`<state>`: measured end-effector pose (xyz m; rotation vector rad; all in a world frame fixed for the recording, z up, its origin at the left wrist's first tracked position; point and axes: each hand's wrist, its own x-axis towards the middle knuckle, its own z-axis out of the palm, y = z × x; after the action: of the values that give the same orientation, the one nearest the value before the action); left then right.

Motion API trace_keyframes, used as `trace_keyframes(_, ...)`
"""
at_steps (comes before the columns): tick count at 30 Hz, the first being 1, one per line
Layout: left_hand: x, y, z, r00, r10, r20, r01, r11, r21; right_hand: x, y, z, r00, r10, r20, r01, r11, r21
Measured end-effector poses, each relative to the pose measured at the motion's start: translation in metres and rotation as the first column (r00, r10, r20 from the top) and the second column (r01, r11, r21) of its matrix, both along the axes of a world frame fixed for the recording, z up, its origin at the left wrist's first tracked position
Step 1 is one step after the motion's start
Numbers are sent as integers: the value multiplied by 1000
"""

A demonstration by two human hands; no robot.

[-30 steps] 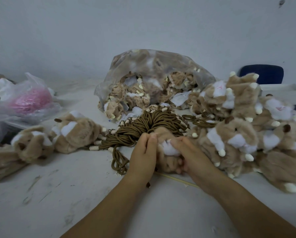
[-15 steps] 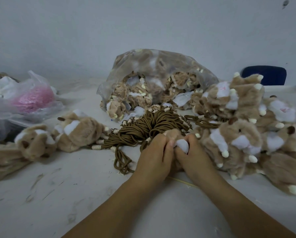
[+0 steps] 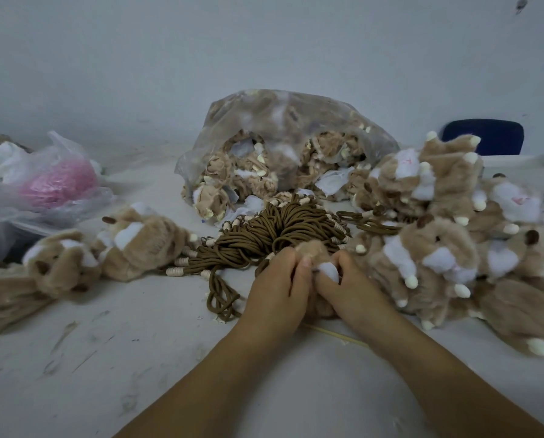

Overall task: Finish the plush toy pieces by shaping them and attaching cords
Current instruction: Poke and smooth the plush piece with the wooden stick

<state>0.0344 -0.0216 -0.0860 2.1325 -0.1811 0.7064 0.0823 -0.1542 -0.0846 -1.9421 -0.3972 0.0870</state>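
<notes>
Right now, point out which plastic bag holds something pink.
The plastic bag at the far left: a pink bundle shows through it. The big middle bag holds tan plush pieces.

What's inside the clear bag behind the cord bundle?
The clear bag holds crumpled tan-and-white plush pieces, some spilling from its mouth. Its cloudy film and front pieces hide whatever lies deeper.

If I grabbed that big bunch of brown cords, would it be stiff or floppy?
Probably floppy: the cords lie in loose curls, and one loop sags flat on the table. They'd likely snag and lift together, since strands are heaped across each other. The pale beads on their ends might swing.
</notes>
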Motion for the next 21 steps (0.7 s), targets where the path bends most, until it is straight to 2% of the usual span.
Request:
trace_keyframes(2, -1, -2, 1, 999, -18, 42, 12, 991, 137, 0, -1, -1, 999, -36, -22, 35, 999, -26)
trace_keyframes(4, -1, -3, 1, 998, -20, 53, 9, 982, 188, 0, 0, -2, 998, -68, -5, 68, 996, -51)
trace_keyframes(5, 0, -4, 0, 999, -19, 47, 12, 989, 147, -1, 0, -2, 997, -76, 19, 77, 996, -51)
trace_keyframes(7, 0, -4, -1, 1000, -3, -6, 2, 996, -91, -1, 0, -2, 999, -42, 35, 41, 999, 10)
trace_keyframes(9, 3, -1, -2, 997, 12, -77, -37, 945, -325, -2, -2, 0, 996, 73, -52, -64, 984, 168)
trace_keyframes(11, 5, 4, -2, 991, 35, -130, -87, 901, -425, -2, -2, 2, 963, 203, -177, -131, 928, 349)
trace_keyframes(13, 6, 8, -3, 988, 46, -150, -111, 881, -461, -1, -2, 2, 937, 270, -222, -157, 892, 423)
trace_keyframes(18, 3, 4, -3, 990, -13, -143, -46, 913, -406, 4, -4, -4, 936, 287, -206, -185, 895, 407)
trace_keyframes(21, 0, 1, -2, 997, -3, -75, -13, 976, -217, 6, -2, -7, 962, 181, -206, -107, 940, 324)
